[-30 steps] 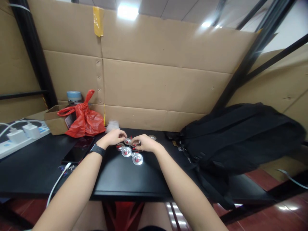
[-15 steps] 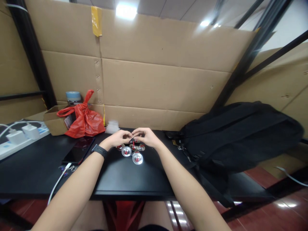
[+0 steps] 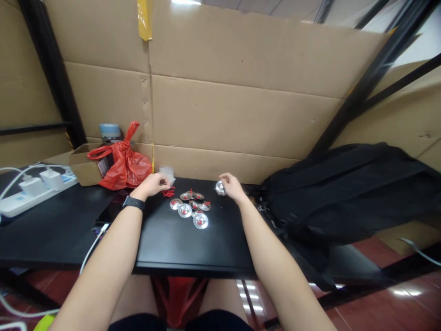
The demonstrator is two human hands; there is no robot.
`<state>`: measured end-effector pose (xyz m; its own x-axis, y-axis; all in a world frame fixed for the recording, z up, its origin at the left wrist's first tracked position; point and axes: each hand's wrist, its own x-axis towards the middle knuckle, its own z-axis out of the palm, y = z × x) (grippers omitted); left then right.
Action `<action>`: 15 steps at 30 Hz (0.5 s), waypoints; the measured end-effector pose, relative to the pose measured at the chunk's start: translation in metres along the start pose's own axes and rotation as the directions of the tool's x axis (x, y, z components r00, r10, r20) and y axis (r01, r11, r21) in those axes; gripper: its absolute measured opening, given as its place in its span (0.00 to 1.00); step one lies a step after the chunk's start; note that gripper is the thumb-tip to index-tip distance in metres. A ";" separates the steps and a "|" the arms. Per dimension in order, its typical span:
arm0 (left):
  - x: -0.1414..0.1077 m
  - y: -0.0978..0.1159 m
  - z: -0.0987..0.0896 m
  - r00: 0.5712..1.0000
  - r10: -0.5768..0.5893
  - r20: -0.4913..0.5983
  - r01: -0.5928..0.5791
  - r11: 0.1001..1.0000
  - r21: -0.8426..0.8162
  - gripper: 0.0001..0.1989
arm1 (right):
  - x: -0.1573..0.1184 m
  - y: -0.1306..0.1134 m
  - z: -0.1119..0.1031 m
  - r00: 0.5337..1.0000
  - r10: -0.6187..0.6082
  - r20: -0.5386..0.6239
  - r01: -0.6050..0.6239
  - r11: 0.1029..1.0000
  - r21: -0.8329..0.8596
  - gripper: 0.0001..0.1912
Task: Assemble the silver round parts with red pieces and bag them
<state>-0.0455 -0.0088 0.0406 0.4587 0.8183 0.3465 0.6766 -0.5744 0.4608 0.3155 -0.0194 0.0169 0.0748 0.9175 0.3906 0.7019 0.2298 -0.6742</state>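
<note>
Several small silvery discs (image 3: pixel 185 210) with red centres lie in a loose group on the black table (image 3: pixel 165 250). To the right of the group, my right hand (image 3: pixel 232 187) has its fingers closed on another silvery disc (image 3: pixel 220 188) near the table's back. My left hand (image 3: pixel 155 184) is at the left, its fingers pinched together beside a small heap of red cord (image 3: pixel 168 192). Whatever those fingers hold, if anything, is too small to name. A dark watch band is around my left wrist.
At the back left are a red plastic bag (image 3: pixel 126 165), a cardboard box (image 3: pixel 84 168) and a clear plastic packet (image 3: pixel 167 174). A phone (image 3: pixel 112 209) and a power strip (image 3: pixel 37 195) lie left. A black backpack (image 3: pixel 344 193) covers the right side.
My hands have parted from above the discs: the left has moved left to the red cord, the right has moved right with a disc. More discs show now, and the view has tilted down.
</note>
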 end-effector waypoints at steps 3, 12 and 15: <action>-0.002 -0.010 0.002 0.998 -0.010 0.057 0.010 1.000 0.001 0.10 | 0.001 0.024 0.004 0.999 0.032 0.006 -0.031 0.992 -0.121 0.12; 0.002 -0.008 0.012 0.999 -0.029 0.037 0.029 1.000 -0.004 0.09 | 0.003 0.040 0.017 0.998 0.062 -0.004 -0.060 0.950 -0.305 0.11; 0.008 0.014 0.024 1.000 0.008 -0.013 -0.008 1.000 -0.007 0.11 | 0.005 0.036 0.020 0.997 0.081 -0.017 -0.082 0.937 -0.339 0.11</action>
<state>-0.0188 -0.0101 0.0301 0.4562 0.8135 0.3607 0.6689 -0.5808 0.4640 0.3275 0.0004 -0.0177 0.1433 0.9273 0.3458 0.8917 0.0306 -0.4516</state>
